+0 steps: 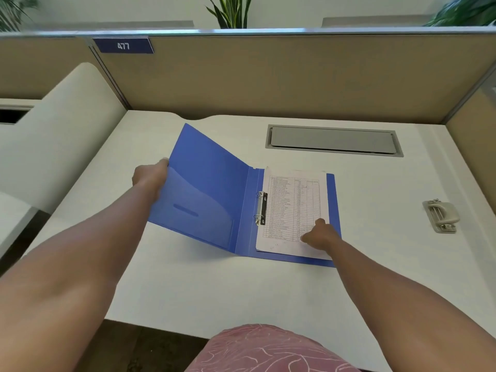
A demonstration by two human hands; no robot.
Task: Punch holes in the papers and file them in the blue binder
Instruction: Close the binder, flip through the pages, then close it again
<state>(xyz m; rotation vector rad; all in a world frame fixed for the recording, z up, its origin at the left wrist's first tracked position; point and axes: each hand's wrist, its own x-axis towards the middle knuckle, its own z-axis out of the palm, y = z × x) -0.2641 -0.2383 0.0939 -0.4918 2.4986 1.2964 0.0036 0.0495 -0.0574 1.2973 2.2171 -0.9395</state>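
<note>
A white desk (375, 251) carries everything, with beige partition panels at its far edge. At its centre lies the open blue binder (204, 189), papers (290, 210) resting on its right half. A grey hole punch (440, 216) sits well apart at three o'clock. A grey cable hatch (332, 140) is set flush at one o'clock.
</note>
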